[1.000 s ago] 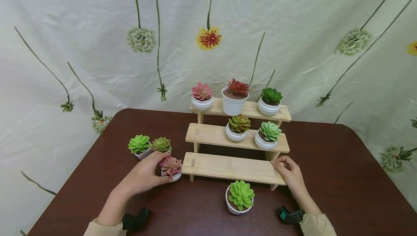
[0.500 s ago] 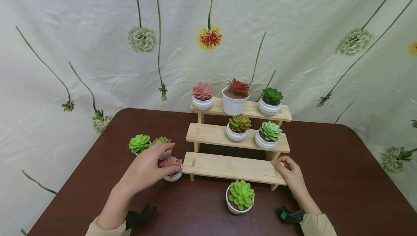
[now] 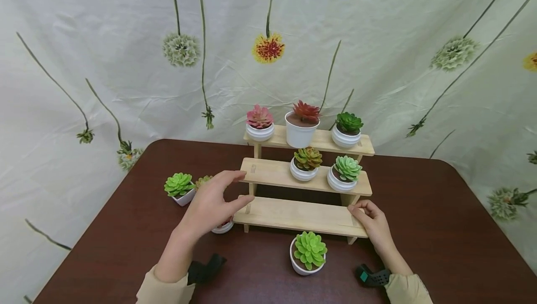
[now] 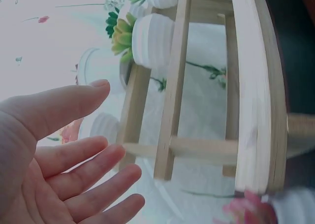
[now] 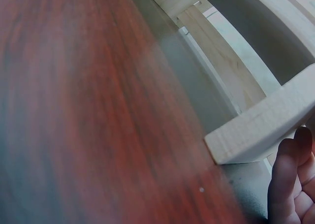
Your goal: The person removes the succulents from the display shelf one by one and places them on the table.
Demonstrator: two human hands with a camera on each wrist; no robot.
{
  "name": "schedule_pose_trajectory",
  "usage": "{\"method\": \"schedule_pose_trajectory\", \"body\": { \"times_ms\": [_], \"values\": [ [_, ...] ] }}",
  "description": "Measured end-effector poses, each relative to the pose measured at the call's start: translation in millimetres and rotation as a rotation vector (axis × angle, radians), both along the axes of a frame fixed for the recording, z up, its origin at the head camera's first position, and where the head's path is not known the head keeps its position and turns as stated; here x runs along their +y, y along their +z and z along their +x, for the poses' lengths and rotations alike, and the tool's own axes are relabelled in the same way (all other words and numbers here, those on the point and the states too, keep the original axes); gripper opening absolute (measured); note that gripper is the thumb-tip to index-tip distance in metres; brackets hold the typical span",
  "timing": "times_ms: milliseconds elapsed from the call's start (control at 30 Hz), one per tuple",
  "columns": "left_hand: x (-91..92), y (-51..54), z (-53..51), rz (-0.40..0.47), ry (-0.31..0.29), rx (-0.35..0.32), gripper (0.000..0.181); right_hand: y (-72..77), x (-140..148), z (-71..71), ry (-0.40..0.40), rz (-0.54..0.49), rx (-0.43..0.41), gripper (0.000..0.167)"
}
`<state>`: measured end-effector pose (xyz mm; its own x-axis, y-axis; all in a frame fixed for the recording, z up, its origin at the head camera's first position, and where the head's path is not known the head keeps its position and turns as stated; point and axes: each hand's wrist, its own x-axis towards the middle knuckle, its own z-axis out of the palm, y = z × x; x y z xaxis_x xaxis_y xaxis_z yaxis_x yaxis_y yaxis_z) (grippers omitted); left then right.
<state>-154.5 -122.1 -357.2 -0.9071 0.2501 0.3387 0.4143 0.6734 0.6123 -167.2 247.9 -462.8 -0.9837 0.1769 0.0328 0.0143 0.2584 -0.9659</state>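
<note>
A three-tier wooden stand (image 3: 293,213) is on the dark table. My left hand (image 3: 209,208) hovers at its left end, thumb and fingers spread and holding nothing; the left wrist view shows the bare palm and fingers (image 4: 93,172) apart from the shelves. Beneath that hand, a pink succulent in a white pot (image 3: 223,227) is mostly hidden. My right hand (image 3: 372,224) grips the right end of the lowest shelf, its thumb on top. On the middle shelf are a brownish-green succulent (image 3: 308,158) and a pale green succulent (image 3: 347,169).
Pink (image 3: 260,117), red (image 3: 306,111) and dark green (image 3: 349,123) potted succulents line the top shelf. A bright green succulent (image 3: 309,251) stands in front of the stand. Left of it are another bright green one (image 3: 178,184) and a partly covered green one (image 3: 203,181).
My left hand has moved right and slightly up from beside the pink succulent, which stays on the table, to the stand's left end. My right hand keeps its grip on the shelf.
</note>
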Motion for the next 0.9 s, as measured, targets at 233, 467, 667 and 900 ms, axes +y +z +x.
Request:
{"method": "schedule_pose_trajectory", "body": {
  "times_ms": [233, 467, 667, 900],
  "values": [
    [17.0, -1.8, -6.5, 0.053, -0.025, -0.026, 0.056, -0.4, 0, -0.9, 0.0, -0.002, -0.011, 0.02],
    [36.8, -2.8, -12.8, 0.118, -0.026, -0.004, 0.055, 0.1, -1, 0.0, -0.003, 0.003, -0.008, 0.021],
    [55.4, -5.7, -18.8, 0.156, -0.042, -0.003, 0.056, -0.6, -1, -0.1, 0.0, 0.005, -0.004, 0.019],
    [77.1, -12.0, -27.0, 0.171, -0.056, 0.008, 0.067, -0.7, 0, 0.3, 0.006, 0.007, 0.01, 0.018]
  ]
}}
